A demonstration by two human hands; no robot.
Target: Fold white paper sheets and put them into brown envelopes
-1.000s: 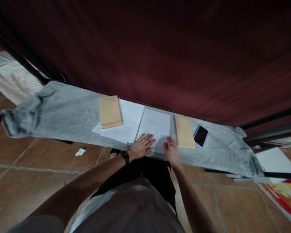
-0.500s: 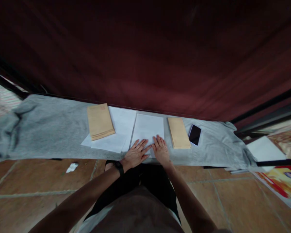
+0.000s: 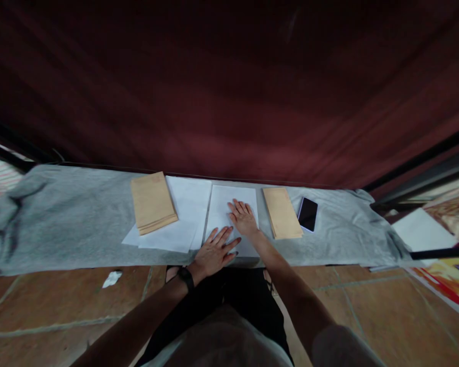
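A white sheet of paper [image 3: 224, 201] lies in front of me on a long, narrow surface covered with grey cloth [image 3: 87, 219]. My left hand [image 3: 214, 252] rests flat on the sheet's near left part, its fingers spread. Farther up the same sheet is my right hand [image 3: 244, 218], palm down with fingers stretched out. Left of it, more white sheets [image 3: 189, 204] lie partly under a stack of brown envelopes [image 3: 153, 201]. Another stack of brown envelopes [image 3: 282, 211] lies to the right of my right hand.
A smartphone [image 3: 308, 214] lies right of the right-hand envelopes. A dark red cloth [image 3: 229, 102] hangs behind the surface. White scrap [image 3: 112, 279] lies on the tiled floor [image 3: 61, 300]. At far right are a white board [image 3: 424, 230] and a colourful printed sheet [image 3: 451, 280].
My right hand has slid up the sheet, away from my body and apart from my left hand. The left hand stays near the lower edge. The view has shifted slightly.
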